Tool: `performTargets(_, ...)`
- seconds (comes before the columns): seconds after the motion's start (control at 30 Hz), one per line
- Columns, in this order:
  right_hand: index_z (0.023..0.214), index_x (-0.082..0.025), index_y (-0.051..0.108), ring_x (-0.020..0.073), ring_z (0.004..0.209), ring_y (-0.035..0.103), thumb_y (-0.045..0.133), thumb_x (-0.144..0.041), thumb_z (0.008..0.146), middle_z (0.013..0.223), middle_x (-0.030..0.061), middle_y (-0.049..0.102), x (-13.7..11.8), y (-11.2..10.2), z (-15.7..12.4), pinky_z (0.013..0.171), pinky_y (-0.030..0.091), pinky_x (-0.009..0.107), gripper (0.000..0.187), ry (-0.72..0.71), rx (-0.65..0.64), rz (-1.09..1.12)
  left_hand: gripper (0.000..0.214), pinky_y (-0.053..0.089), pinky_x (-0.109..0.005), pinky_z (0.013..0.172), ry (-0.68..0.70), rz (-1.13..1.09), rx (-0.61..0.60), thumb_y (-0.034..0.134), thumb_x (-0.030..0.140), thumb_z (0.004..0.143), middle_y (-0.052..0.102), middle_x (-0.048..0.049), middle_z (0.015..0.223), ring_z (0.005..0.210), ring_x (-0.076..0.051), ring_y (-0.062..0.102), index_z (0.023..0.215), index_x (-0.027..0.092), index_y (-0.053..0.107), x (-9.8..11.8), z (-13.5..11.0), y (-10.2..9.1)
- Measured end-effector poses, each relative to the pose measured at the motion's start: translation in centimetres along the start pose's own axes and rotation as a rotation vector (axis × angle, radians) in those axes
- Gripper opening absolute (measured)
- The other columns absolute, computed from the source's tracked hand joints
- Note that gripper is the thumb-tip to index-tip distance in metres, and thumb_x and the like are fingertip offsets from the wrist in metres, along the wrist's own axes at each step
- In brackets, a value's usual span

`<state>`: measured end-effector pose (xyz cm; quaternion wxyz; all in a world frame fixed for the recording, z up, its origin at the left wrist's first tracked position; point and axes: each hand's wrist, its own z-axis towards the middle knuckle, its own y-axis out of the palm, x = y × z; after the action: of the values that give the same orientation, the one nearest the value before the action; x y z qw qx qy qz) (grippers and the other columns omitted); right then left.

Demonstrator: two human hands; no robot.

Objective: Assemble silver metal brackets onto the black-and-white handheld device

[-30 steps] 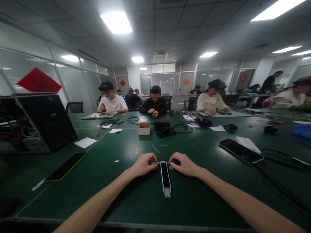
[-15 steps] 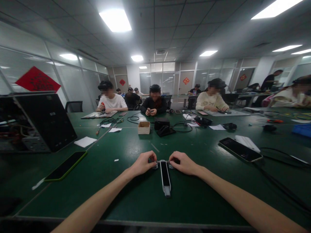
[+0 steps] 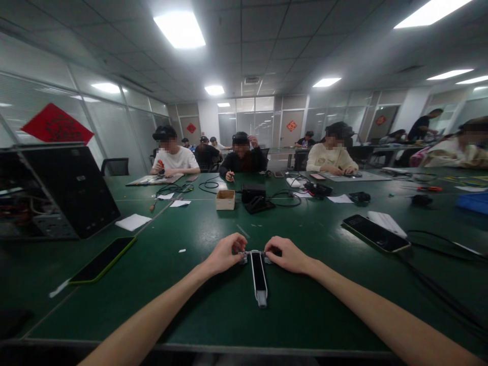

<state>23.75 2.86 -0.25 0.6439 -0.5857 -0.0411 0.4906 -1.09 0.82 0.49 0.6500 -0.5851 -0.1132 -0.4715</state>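
On the green tabletop in front of me lies a slim, long device (image 3: 258, 274) with a black face, a white edge and a grey lower end. A narrow crosspiece runs across its far end, with a small greyish part on either side. My left hand (image 3: 225, 254) pinches the left end of that crosspiece between thumb and fingers. At the right end, the thumb and fingers of my right hand (image 3: 288, 255) close on the matching part. My fingers partly cover both end parts, so their exact kind is hidden.
A green-edged phone (image 3: 102, 260) and an opened computer case (image 3: 72, 190) stand left. Right lie another phone (image 3: 375, 234) and cables. Ahead are a small open box (image 3: 225, 201), black devices (image 3: 254, 195) and papers. Several people sit across the table.
My hands stay at the crosspiece ends; the left fingers lift slightly. The device keeps its place. The person opposite has raised one hand to their headgear.
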Motion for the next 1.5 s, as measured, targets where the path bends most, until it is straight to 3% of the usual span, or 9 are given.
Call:
performTargets(0.2, 0.088, -0.017, 0.064, 0.0156, 0.077, 0.057, 0.056, -0.025, 0.086, 0.089, 0.0046, 0.062, 0.6, 0.3, 0.0, 0.071, 0.049, 0.029, 0.012, -0.006, 0.008, -0.003, 0.031, 0.052, -0.028, 0.074, 0.014, -0.042, 0.052, 0.052, 0.003, 0.072, 0.065, -0.0021, 0.088, 0.078, -0.013, 0.063, 0.101, 0.015, 0.054, -0.3, 0.2, 0.0)
performTargets(0.3, 0.089, -0.017, 0.065, 0.0154, 0.077, 0.057, 0.056, -0.025, 0.086, 0.089, 0.0046, 0.062, 0.6, 0.3, 0.0, 0.070, 0.049, 0.029, 0.012, -0.001, 0.001, -0.002, 0.027, 0.051, -0.028, 0.074, 0.016, 0.084, 0.093, 0.051, 0.007, 0.076, 0.065, -0.0039, 0.091, 0.082, -0.015, 0.063, 0.101, 0.016, 0.056, -0.3, 0.2, 0.0)
performTargets(0.47, 0.088, -0.016, 0.065, 0.0155, 0.077, 0.057, 0.056, -0.025, 0.086, 0.088, 0.0046, 0.062, 0.3, 0.2, 0.0, 0.069, 0.048, 0.029, 0.012, -0.013, 0.009, -0.016, 0.027, 0.050, -0.029, 0.075, -0.062, 0.210, -0.001, 0.049, 0.012, 0.082, 0.071, -0.0004, 0.086, 0.075, -0.015, 0.064, 0.107, 0.019, 0.058, 0.1, 0.0, 0.0)
performTargets(0.7, 0.088, -0.016, 0.064, 0.0152, 0.076, 0.057, 0.056, -0.025, 0.086, 0.088, 0.0044, 0.062, 0.4, 0.3, 0.0, 0.069, 0.047, 0.028, 0.012, -0.016, 0.016, -0.021, 0.025, 0.048, -0.026, 0.073, 0.019, 0.165, 0.069, 0.048, 0.011, 0.082, 0.071, -0.0002, 0.087, 0.077, -0.015, 0.064, 0.103, 0.018, 0.059, 0.8, -0.1, 0.1)
performTargets(0.9, 0.087, -0.017, 0.065, 0.0152, 0.076, 0.057, 0.057, -0.024, 0.086, 0.087, 0.0041, 0.063, 0.4, 0.3, 0.0, 0.069, 0.048, 0.028, 0.011, -0.020, 0.028, -0.022, 0.029, 0.049, -0.028, 0.078, 0.013, 0.226, 0.025, 0.049, 0.005, 0.076, 0.072, -0.0004, 0.088, 0.080, -0.016, 0.065, 0.099, 0.018, 0.061, 0.4, -0.1, 0.4)
performTargets(1.07, 0.088, -0.017, 0.065, 0.0152, 0.076, 0.057, 0.057, -0.025, 0.086, 0.088, 0.0038, 0.063, 0.6, 0.4, 0.0, 0.069, 0.048, 0.029, 0.011, -0.018, 0.022, -0.022, 0.022, 0.049, -0.027, 0.075, 0.027, 0.215, 0.110, 0.049, 0.011, 0.082, 0.072, -0.0011, 0.087, 0.079, -0.016, 0.066, 0.099, 0.017, 0.061, 0.5, 0.0, 0.3)
performTargets(1.23, 0.088, -0.017, 0.065, 0.0150, 0.075, 0.057, 0.056, -0.025, 0.086, 0.087, 0.0039, 0.062, 0.5, 0.3, 0.0, 0.067, 0.047, 0.028, 0.012, -0.027, 0.022, -0.029, 0.023, 0.048, -0.027, 0.071, -0.008, 0.290, 0.044, 0.050, 0.010, 0.080, 0.072, -0.0008, 0.086, 0.075, -0.016, 0.066, 0.098, 0.018, 0.062, 0.3, 0.0, 0.2)
performTargets(1.5, 0.089, -0.017, 0.064, 0.0160, 0.077, 0.056, 0.056, -0.026, 0.086, 0.088, 0.0045, 0.062, 0.3, 0.2, 0.0, 0.068, 0.047, 0.029, 0.012, -0.021, 0.017, -0.077, 0.020, 0.047, -0.026, 0.071, 0.067, 0.266, 0.099, 0.049, 0.012, 0.083, 0.072, -0.0010, 0.084, 0.075, -0.015, 0.065, 0.098, 0.016, 0.061, 0.5, -0.1, 0.4)
